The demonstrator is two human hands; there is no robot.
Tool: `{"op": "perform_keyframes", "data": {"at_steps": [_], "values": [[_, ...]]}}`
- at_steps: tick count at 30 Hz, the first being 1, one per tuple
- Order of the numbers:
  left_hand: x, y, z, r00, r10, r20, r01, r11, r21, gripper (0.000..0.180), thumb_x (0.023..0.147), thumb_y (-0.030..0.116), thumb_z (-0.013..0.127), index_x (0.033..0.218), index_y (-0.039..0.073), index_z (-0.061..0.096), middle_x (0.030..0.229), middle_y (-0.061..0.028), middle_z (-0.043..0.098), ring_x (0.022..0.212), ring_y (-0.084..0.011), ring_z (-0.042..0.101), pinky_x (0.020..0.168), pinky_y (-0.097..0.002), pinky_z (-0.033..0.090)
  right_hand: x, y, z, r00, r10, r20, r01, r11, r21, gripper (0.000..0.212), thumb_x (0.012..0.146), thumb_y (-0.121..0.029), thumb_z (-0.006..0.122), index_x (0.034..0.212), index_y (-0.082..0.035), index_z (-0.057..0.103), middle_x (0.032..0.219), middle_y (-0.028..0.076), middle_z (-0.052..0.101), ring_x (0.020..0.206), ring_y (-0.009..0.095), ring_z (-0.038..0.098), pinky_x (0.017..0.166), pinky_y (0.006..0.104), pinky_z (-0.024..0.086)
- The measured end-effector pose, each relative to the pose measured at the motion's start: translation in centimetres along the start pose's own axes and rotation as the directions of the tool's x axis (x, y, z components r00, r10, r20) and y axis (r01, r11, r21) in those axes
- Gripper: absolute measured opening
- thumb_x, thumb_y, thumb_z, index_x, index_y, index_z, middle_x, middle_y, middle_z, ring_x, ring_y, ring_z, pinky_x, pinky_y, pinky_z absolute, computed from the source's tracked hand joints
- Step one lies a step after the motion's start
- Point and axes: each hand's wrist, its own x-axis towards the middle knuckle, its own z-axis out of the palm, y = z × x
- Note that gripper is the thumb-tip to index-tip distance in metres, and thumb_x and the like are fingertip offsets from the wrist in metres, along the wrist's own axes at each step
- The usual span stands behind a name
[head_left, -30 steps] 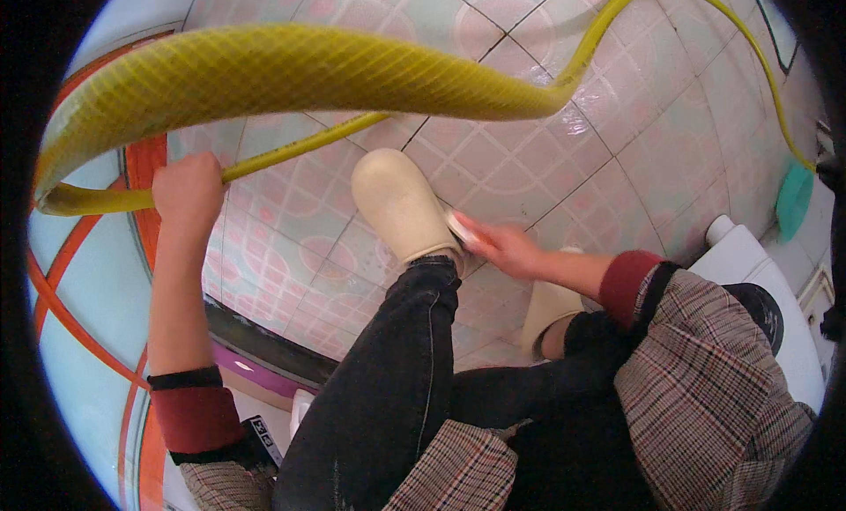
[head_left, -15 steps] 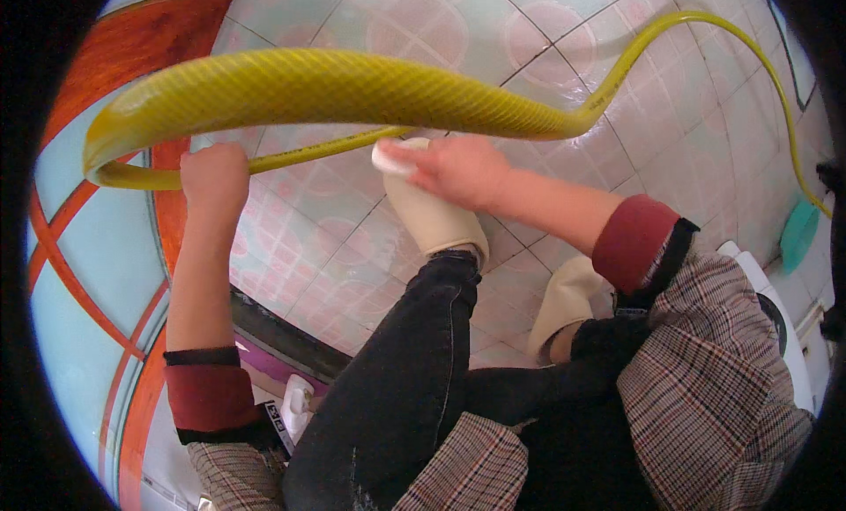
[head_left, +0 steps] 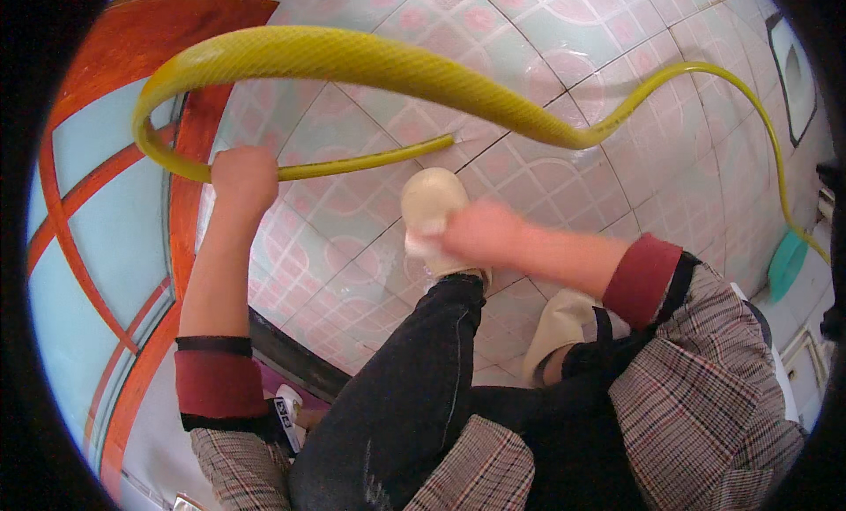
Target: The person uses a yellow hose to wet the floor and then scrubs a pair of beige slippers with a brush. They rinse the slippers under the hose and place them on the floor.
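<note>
A yellow ribbed hose (head_left: 352,55) loops up towards me, and my left hand (head_left: 245,181) is wrapped round it a little way behind its open end. That end points right over the wet tiles, with a faint streak of water at its mouth. My right hand (head_left: 485,233), smeared by motion, is closed on a small white object (head_left: 429,238), too blurred to name. Hand and object are over my cream-coloured shoe (head_left: 434,194), at its upper part; whether they touch it I cannot tell. My other cream shoe (head_left: 560,322) stands further right.
Pink and pale green tiles (head_left: 344,260) cover the wet floor. At left stands a wood-framed door (head_left: 189,172) with pale blue panels. A floor toilet pan (head_left: 793,75) lies at far right, and a turquoise basin (head_left: 787,266) at the right edge, beside the hose's trailing length.
My right hand has drawn back from the shoe's toe towards its ankle with the white object. My left hand and the hose have shifted slightly right in view; the hose end now shows.
</note>
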Motion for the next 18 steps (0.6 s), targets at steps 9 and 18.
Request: {"op": "perform_keyframes", "data": {"at_steps": [9,18], "values": [[-1.8,1.2,-4.0,0.903,0.338,0.265,-0.243,0.911,-0.334,0.032,0.068,0.038,0.074,0.079,0.009,0.072,0.078,-0.011,0.069,0.076,-0.0303,0.066,0.066,-0.0407,0.052,-5.9,15.9,-7.2,0.881,0.135,-0.453,-0.048,0.979,0.197,0.062,0.081,-0.025,0.068,0.138,-0.023,0.046,0.109,0.013,0.064,0.094,0.027,0.062,0.081,0.0367,0.049],[-6.5,-2.0,-9.1,0.844,0.517,-0.14,-0.083,-0.133,-0.988,0.023,0.073,0.02,0.079,0.071,0.004,0.063,0.061,0.0062,0.045,0.059,-0.0053,0.041,0.052,-0.0238,0.033,-17.8,19.0,-16.2,0.845,0.379,-0.377,-0.3,0.92,0.251,0.048,0.076,-0.024,0.065,0.121,-0.009,0.059,0.076,0.005,0.059,0.063,0.013,0.053,0.057,0.0298,0.045]]}}
